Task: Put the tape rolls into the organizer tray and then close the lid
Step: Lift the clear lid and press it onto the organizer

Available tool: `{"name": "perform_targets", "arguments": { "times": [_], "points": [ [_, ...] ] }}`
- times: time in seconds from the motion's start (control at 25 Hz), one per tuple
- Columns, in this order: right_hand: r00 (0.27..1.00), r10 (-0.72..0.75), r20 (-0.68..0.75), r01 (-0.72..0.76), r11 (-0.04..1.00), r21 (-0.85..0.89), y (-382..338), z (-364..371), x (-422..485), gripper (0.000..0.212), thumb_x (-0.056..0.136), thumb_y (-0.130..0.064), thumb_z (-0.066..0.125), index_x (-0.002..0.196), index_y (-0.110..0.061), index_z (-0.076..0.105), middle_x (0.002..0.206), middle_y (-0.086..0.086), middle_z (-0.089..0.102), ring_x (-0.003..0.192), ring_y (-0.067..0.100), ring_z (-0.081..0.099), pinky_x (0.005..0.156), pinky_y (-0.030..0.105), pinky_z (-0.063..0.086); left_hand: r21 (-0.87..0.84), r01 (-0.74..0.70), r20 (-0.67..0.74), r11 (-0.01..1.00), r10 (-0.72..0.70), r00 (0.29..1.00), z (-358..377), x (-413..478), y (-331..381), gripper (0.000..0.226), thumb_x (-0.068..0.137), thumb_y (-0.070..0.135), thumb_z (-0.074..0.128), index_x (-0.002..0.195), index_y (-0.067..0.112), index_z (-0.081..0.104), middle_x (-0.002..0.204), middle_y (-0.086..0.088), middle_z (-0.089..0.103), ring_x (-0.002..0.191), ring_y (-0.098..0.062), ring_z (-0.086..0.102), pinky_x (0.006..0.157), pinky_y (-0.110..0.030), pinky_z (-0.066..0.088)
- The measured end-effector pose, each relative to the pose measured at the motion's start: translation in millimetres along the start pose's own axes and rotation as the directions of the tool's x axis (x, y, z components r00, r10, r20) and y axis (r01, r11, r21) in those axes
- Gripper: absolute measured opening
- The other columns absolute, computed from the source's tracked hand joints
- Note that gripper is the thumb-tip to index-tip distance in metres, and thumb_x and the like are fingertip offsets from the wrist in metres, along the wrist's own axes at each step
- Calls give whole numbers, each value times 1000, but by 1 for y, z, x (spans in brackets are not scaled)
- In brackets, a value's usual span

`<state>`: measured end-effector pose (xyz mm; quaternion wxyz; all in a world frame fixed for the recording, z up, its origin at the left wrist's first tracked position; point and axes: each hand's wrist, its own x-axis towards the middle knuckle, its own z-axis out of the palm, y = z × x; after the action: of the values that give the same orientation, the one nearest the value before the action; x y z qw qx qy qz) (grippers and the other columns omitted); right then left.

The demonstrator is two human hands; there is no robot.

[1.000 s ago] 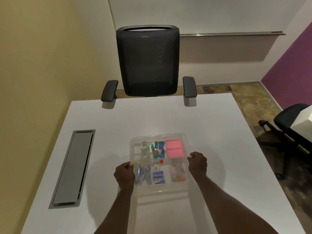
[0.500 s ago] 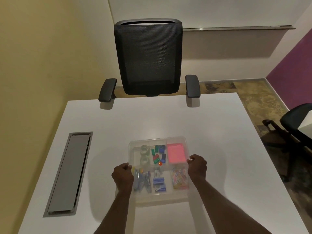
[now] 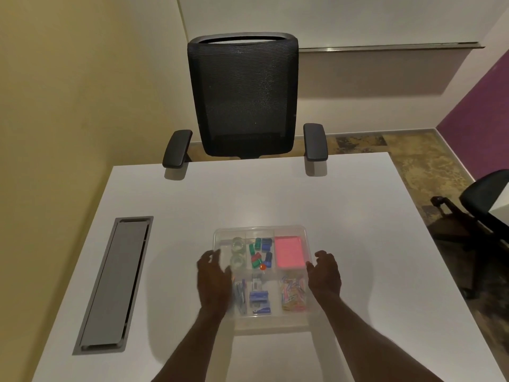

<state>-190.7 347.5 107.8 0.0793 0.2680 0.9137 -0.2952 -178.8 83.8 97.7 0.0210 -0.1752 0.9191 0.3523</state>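
Two tape rolls (image 3: 238,251) sit in our tray's (image 3: 308,235) far-left compartment, one behind the other, on the white worktop (image 3: 275,199). Our left hand (image 3: 213,277) and right hand (image 3: 325,274) flank it, fingers spread, each grip released and empty.

White table (image 3: 275,194), clear organizer tray (image 3: 260,230) near its front, grey cable hatch (image 3: 115,282) at left

left hand (image 3: 213,282) bare | right hand (image 3: 325,277) bare | forearms unsleeved
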Motion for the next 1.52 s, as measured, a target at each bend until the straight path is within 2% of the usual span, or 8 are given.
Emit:
{"name": "perform_targets", "arguments": {
  "times": [0.12, 0.28, 0.48, 0.8, 0.92, 1.24, 1.4, 1.52],
  "points": [
    [981, -196, 14, 196, 971, -135, -7, -4, 6, 51, 97, -20, 61, 144, -7, 46, 143, 12, 53, 131, 28, 53, 105, 37, 47, 222, -289, 336, 931, 205, 919, 26, -16, 26, 94, 90, 43, 80, 167, 30, 29, 179, -6, 9, 166, -30, 10, 133, -51, 18],
    [904, -372, 210, 415, 879, -235, -28, -8, 27, 72, 96, -14, 56, 159, -6, 22, 165, 13, 27, 151, 26, 31, 122, 35, 29, 394, -280, 544, 875, 24, 839, 58, -33, 43, 117, 86, 65, 75, 168, 41, -4, 174, -5, -29, 162, -35, -27, 125, -73, -7],
    [884, -278, 376, 410, 846, -339, -39, -5, 46, 77, 99, -10, 47, 162, -9, 2, 171, 7, -1, 159, 21, 3, 128, 42, 14, 423, -241, 554, 874, -39, 832, 62, -33, 43, 121, 84, 66, 76, 167, 42, -9, 175, -6, -30, 161, -35, -28, 124, -76, -6],
    [850, -268, 454, 473, 768, -432, -40, -10, 72, 70, 99, -3, 40, 161, -7, 9, 171, 6, 3, 156, 17, 18, 129, 42, 8, 426, -229, 537, 875, -40, 843, 65, -34, 45, 121, 85, 68, 74, 167, 42, -11, 174, -6, -30, 161, -36, -29, 123, -75, -9],
    [825, -276, 492, 510, 737, -443, -33, -14, 65, 72, 101, -3, 40, 161, -7, 2, 171, 8, -5, 158, 19, 8, 128, 46, 9, 435, -238, 541, 868, -40, 840, 63, -35, 47, 121, 85, 66, 75, 167, 42, -10, 175, -7, -30, 161, -36, -28, 124, -76, -7],
    [840, -407, 360, 533, 747, -398, 49, 16, -45, 66, 107, -25, 40, 161, -4, 8, 170, 14, 8, 158, 28, 2, 130, 43, 8, 449, -251, 539, 857, -36, 842, 57, -37, 52, 119, 85, 61, 78, 169, 38, -3, 176, -8, -26, 163, -37, -23, 125, -77, 1],
    [842, -495, 212, 539, 783, -312, 98, 23, -107, 63, 102, -27, 53, 155, 1, 31, 163, 17, 28, 154, 31, 22, 125, 46, 27, 438, -253, 538, 863, -26, 843, 55, -39, 53, 117, 85, 59, 79, 169, 38, 0, 176, -9, -24, 163, -37, -23, 125, -77, 2],
    [849, -485, 212, 527, 805, -271, 119, 28, -134, 70, 101, -34, 50, 158, -2, 23, 167, 11, 16, 157, 25, 12, 128, 41, 20, 434, -246, 530, 867, -24, 848, 53, -41, 53, 118, 85, 58, 80, 169, 38, 0, 176, -9, -24, 163, -38, -22, 124, -76, 1]
  ]
}}
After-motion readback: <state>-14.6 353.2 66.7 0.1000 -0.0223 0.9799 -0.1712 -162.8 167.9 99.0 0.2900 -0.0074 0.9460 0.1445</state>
